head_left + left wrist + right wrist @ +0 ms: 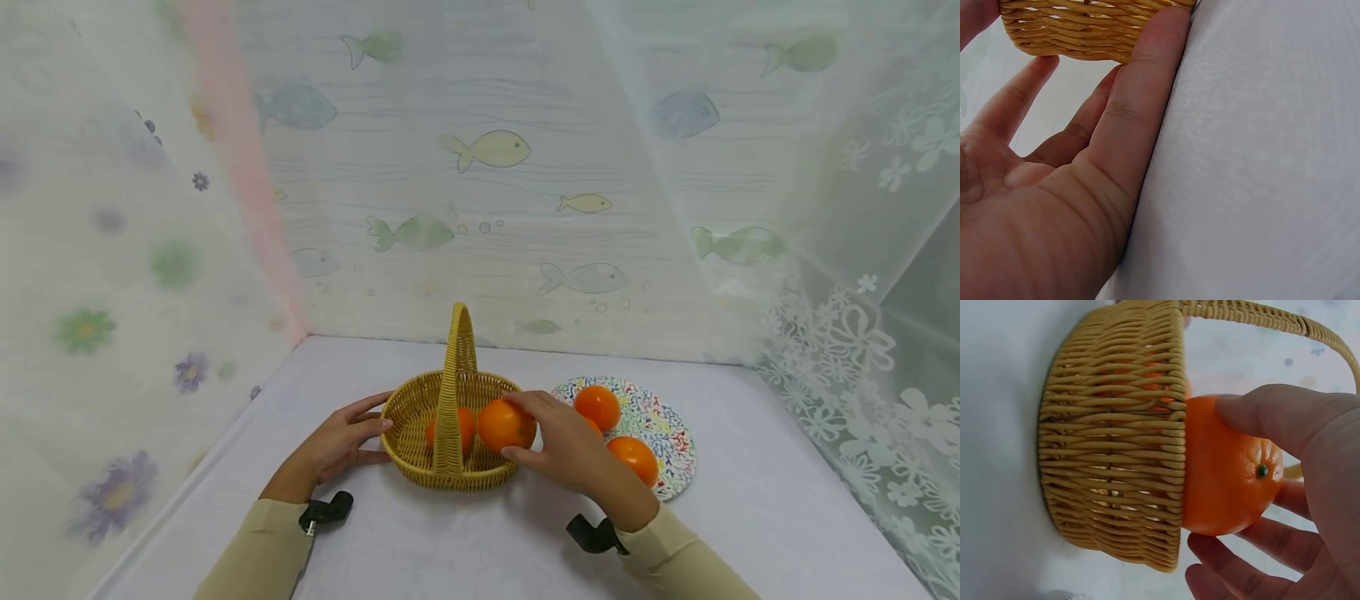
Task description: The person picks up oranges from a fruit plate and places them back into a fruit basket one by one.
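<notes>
A yellow wicker basket with a tall arched handle stands on the white table. My left hand rests against the basket's left side, its extended fingers touching the weave. At the right rim, my right hand grips an orange between thumb and fingers. In the right wrist view, this orange shows a green stem spot and sits at the level of the basket's rim. Another orange lies inside, partly hidden by the handle.
To the right lies a round plate with a colourful pattern. On it are an orange at the back, another orange at the front and one mostly hidden behind my right hand. A fish-print curtain hangs behind the table.
</notes>
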`<action>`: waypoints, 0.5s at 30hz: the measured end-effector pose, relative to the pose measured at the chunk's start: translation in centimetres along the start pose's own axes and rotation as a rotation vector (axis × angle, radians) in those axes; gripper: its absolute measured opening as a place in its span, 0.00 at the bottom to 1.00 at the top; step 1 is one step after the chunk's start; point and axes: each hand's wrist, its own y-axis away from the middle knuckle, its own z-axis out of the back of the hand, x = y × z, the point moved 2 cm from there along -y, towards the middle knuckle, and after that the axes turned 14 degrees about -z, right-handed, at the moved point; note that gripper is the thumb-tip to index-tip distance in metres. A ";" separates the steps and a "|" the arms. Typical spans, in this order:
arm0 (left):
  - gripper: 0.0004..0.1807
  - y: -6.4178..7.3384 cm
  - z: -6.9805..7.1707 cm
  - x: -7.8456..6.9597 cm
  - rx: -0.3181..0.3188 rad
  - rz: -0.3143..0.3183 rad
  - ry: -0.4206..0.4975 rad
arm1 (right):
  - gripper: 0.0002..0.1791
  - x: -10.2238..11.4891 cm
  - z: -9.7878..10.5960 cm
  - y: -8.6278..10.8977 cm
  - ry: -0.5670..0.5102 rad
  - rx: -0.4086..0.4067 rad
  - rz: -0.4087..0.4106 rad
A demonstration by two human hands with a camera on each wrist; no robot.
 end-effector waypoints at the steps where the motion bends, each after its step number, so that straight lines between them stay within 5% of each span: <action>1: 0.36 0.0 0.0 0.0 0.003 0.000 0.000 | 0.40 0.0 0.0 0.0 -0.006 0.001 0.002; 15: 0.37 0.0 0.1 0.0 0.008 -0.001 -0.004 | 0.37 -0.3 -1.0 -0.2 -0.028 -0.012 0.012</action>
